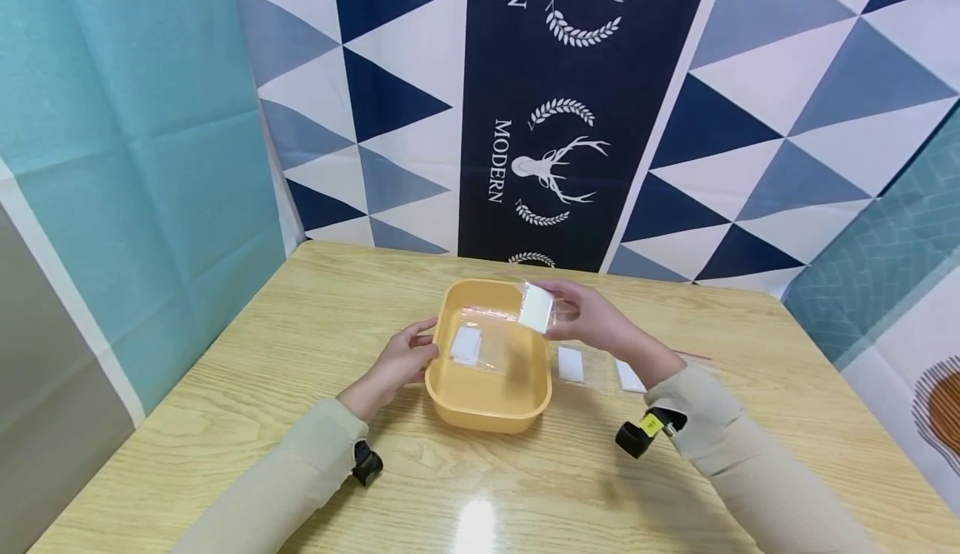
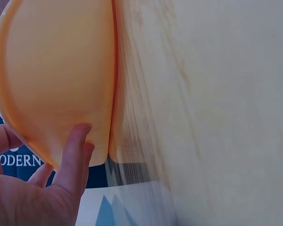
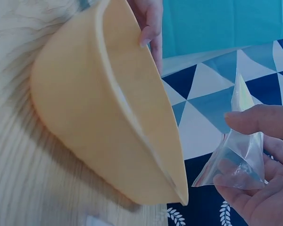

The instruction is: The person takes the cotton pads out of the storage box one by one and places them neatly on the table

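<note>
An orange plastic basin (image 1: 487,422) stands on the wooden table. My left hand (image 1: 397,364) holds its left side, thumb over the rim and fingers (image 2: 74,146) against the outer wall. Above the basin's right rim, my right hand (image 1: 592,319) pinches a small clear zip bag (image 1: 536,308) with a white piece inside. In the right wrist view, the thumb presses on this bag (image 3: 240,160) and the fingers lie behind its loose end. Inside the basin lies another clear bag (image 1: 467,344) with white contents.
Right of the basin, a clear bag with a white piece (image 1: 571,364) lies on the table (image 1: 300,321). Farther right, another white piece in a bag (image 1: 630,376) is partly hidden under my right forearm. A patterned cloth (image 1: 405,104) hangs behind the table.
</note>
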Action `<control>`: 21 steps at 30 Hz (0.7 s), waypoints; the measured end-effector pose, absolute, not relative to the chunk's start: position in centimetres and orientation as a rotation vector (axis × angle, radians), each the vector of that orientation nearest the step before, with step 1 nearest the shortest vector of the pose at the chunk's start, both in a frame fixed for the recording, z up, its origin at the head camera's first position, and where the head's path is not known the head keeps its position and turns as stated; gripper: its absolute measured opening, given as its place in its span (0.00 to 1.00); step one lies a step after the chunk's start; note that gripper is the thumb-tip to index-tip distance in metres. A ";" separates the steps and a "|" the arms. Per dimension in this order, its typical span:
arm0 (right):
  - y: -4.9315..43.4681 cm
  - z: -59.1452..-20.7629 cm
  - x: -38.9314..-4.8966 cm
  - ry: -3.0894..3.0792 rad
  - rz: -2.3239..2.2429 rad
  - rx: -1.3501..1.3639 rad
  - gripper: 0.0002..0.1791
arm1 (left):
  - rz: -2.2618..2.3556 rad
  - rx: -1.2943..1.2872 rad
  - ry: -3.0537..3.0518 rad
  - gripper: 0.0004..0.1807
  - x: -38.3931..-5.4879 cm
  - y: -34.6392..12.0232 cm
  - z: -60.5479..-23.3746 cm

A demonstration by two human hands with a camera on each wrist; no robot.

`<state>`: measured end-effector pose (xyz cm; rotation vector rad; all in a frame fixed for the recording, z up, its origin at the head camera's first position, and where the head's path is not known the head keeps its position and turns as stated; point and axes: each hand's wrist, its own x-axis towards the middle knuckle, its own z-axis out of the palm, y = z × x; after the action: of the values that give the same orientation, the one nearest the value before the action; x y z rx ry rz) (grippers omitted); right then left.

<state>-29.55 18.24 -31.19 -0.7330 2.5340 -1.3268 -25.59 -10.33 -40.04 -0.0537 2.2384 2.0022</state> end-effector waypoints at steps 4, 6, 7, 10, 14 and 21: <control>19.5 -31.5 -28.6 2.539 -1.344 -0.730 0.40 | 2.005 -0.050 2.236 0.32 -25.6 -10.3 -40.0; 20.1 -31.6 -28.2 2.548 -1.345 -0.723 0.40 | 2.003 -0.044 2.241 0.32 -25.5 -10.3 -39.9; 20.4 -31.8 -28.0 2.541 -1.352 -0.720 0.40 | 2.005 -0.049 2.239 0.32 -25.5 -10.3 -39.9; 21.3 -32.2 -27.4 2.551 -1.349 -0.697 0.40 | 2.006 -0.051 2.237 0.32 -25.5 -10.3 -39.8; 22.3 -32.7 -26.4 2.625 -1.264 -0.667 0.40 | 2.011 -0.051 2.227 0.32 -25.5 -10.4 -39.8; 23.8 -34.3 -24.9 2.723 -1.118 -0.677 0.39 | 2.011 -0.043 2.221 0.32 -25.6 -10.4 -40.0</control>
<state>-24.91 23.76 -34.29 -0.6766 2.7226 -1.1181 -25.64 -10.40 -39.97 -0.0434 2.2212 2.0107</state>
